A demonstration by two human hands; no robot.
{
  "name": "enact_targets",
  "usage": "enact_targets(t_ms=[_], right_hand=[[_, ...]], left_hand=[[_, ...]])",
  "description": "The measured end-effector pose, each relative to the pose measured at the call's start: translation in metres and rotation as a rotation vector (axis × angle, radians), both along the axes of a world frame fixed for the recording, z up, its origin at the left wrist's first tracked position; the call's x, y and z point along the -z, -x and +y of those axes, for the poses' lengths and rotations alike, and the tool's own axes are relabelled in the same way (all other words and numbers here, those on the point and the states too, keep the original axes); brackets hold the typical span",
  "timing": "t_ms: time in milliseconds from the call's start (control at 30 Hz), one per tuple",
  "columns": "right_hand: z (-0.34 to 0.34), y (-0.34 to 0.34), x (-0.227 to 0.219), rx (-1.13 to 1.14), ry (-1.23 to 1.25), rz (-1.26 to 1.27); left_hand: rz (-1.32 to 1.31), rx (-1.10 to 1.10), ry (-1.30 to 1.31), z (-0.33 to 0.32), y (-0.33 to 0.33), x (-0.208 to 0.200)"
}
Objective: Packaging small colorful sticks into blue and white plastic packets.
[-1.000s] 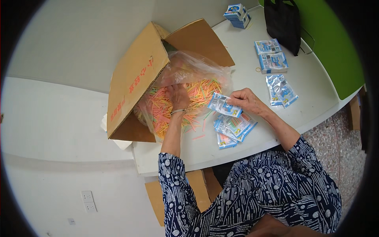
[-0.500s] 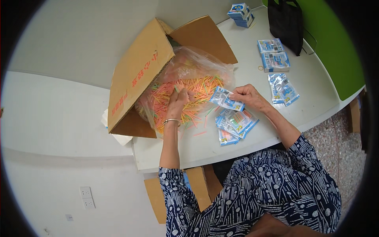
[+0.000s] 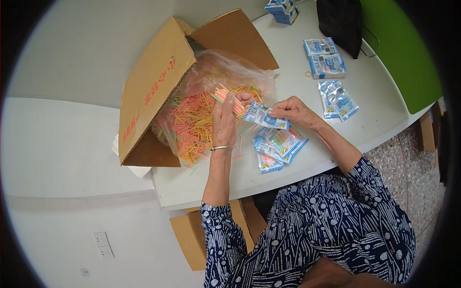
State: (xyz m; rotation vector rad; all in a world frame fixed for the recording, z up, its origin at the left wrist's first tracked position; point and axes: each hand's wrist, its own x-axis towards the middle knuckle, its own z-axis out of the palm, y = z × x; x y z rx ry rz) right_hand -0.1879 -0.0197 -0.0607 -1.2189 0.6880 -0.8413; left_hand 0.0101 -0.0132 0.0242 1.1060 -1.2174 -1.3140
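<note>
My left hand (image 3: 224, 122), a bangle at its wrist, is closed around a small bundle of thin coloured sticks (image 3: 230, 99), mostly pink with some green. It is above the near side of a big heap of pink, yellow and green sticks (image 3: 194, 122) in a clear plastic bag (image 3: 254, 74). Between thumb and fingers, my right hand (image 3: 294, 113) grips a small blue-and-white clear packet (image 3: 266, 116), its left end close to the bundle. Just below that packet lies a loose pile of stick-filled packets (image 3: 281, 144) on the table.
An open cardboard box (image 3: 156, 91) lies tilted around the bag. To the right on the white table (image 3: 370, 91) are flat packets (image 3: 337, 100), a packet stack (image 3: 328, 66) and a rubber band (image 3: 308, 74). A black bag (image 3: 341, 24) and another packet stack (image 3: 282, 12) stand farther back.
My left hand has risen out of the heap and moved right toward the packet, now with a bundle of sticks in it. My right hand keeps its hold on the packet. The view has shifted slightly.
</note>
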Motion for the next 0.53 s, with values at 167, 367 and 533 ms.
enact_targets(t_ms=[167, 367, 533], right_hand=[[0.004, -0.004, -0.001, -0.038, 0.012, -0.080], [0.006, -0.004, -0.003, 0.022, -0.020, -0.080], [0.005, -0.008, 0.005, 0.074, 0.046, -0.073]], left_hand=[[-0.103, 0.003, -0.026, 0.006, 0.006, 0.008], [-0.261, -0.021, -0.001, 0.011, 0.016, 0.020], [-0.084, -0.095, 0.060, 0.017, 0.025, 0.021]])
